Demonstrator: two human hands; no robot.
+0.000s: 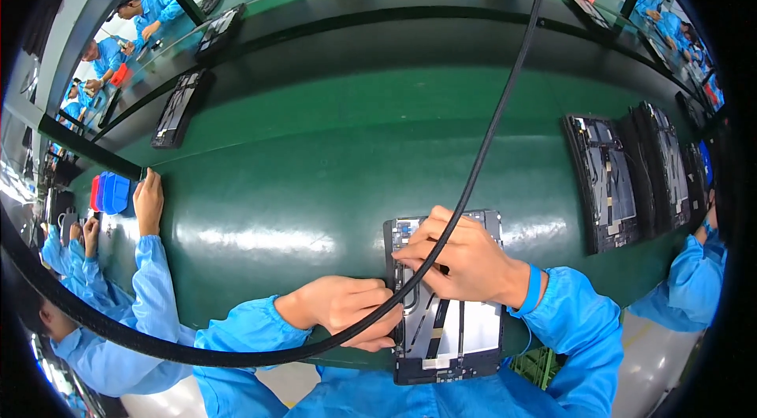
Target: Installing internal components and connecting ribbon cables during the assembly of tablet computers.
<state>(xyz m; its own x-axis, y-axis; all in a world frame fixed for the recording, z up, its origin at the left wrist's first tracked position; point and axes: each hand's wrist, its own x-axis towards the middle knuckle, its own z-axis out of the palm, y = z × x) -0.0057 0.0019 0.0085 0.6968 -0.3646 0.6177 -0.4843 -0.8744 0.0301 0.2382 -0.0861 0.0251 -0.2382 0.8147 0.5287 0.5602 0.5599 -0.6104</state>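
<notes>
An opened tablet lies at the table's near edge, its circuit boards, dark flex cables and pale inner panel exposed. My left hand is closed at its left edge, fingers curled against the frame. Over the tablet's upper part, my right hand has thumb and fingers pinched together near the upper left board. What lies between those fingertips is too small to make out. A blue band circles my right wrist. The black cable passes in front of both hands and hides part of them.
The green table stretches ahead. Several opened tablets stand close together at the right, and another tablet lies at the far left. Blue bins sit by a co-worker's hand. Another person's sleeve shows at the right.
</notes>
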